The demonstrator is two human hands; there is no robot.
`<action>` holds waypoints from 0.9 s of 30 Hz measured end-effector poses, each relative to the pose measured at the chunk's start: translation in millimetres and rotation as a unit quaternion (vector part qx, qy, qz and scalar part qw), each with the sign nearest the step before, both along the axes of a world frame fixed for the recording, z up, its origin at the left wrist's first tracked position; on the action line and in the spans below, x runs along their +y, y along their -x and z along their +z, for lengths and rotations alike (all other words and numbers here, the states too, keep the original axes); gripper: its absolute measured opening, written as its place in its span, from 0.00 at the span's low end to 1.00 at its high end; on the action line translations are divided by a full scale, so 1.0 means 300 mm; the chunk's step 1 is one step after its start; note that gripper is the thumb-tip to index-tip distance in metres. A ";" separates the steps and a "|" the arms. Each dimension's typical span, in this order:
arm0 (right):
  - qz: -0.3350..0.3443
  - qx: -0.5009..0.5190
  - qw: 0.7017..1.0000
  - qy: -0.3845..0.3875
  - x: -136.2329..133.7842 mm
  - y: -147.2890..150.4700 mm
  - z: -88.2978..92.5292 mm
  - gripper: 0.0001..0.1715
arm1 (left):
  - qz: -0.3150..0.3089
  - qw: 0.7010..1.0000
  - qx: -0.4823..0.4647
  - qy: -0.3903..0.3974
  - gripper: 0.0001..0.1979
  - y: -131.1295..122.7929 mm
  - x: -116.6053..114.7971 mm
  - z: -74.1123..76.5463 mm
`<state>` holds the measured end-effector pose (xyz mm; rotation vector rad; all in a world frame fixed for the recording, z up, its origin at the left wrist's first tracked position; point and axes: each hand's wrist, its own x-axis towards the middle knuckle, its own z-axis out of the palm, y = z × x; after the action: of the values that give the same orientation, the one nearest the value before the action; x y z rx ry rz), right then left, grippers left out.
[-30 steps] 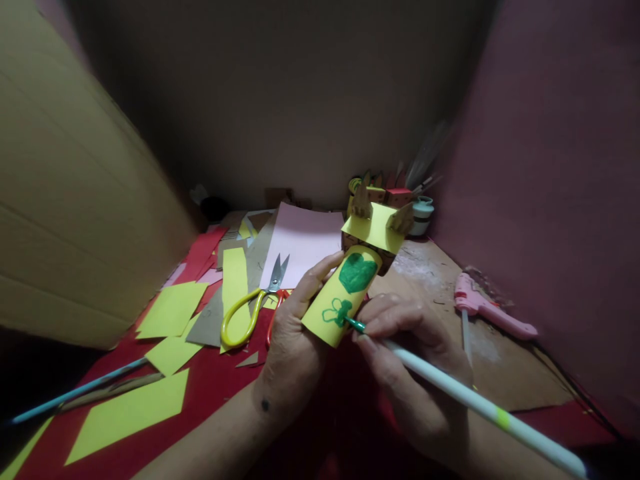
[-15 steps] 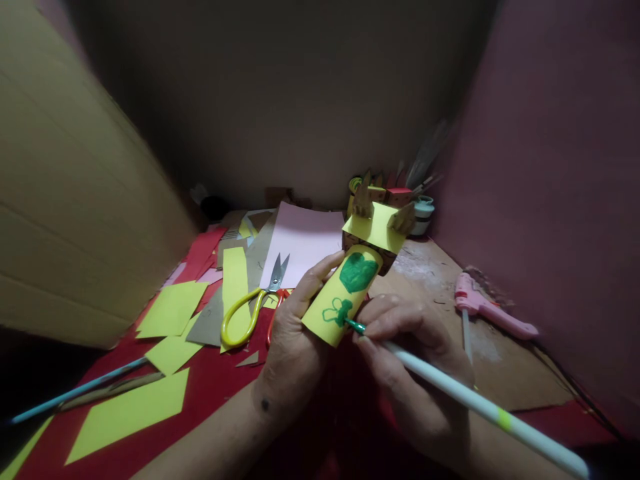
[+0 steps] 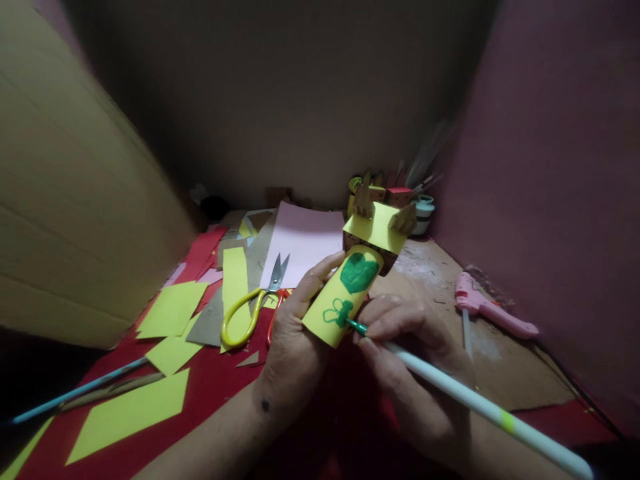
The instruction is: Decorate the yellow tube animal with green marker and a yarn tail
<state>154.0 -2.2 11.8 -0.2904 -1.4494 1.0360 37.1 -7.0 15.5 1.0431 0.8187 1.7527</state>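
Observation:
My left hand [image 3: 295, 347] is wrapped round a yellow paper tube figure [image 3: 327, 293], tilted with its top leaning right. A box-shaped head [image 3: 375, 225] with a yellow top and two brown ear-like pieces sits on the tube. On the tube's side are a filled green heart and, below it, a green flower outline, partly filled. Between its thumb and fingers, my right hand [image 3: 407, 363] pinches a white marker [image 3: 465, 393] with a green tip. That tip touches the right part of the flower.
Yellow-and-red-handled scissors [image 3: 245, 319] lie left of my hands, among yellow paper pieces [image 3: 173, 309]. Behind is a pink sheet [image 3: 305, 243]. A pink glue gun [image 3: 493, 310] rests on cardboard at right, near a small pot [image 3: 424, 212]. A blue stick [image 3: 80, 391] lies at left.
The marker's back end has shifted very slightly, its tip staying at the flower. My left hand and the tube figure look almost unmoved.

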 end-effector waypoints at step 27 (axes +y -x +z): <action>-0.090 -0.049 0.995 -0.008 0.003 0.014 -0.007 0.09 | -0.012 0.999 -0.012 0.030 0.20 0.006 0.007 0.007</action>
<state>149.7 -1.4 9.7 -0.4574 -1.4896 0.8743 35.2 -5.0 17.5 0.9869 0.8357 1.7070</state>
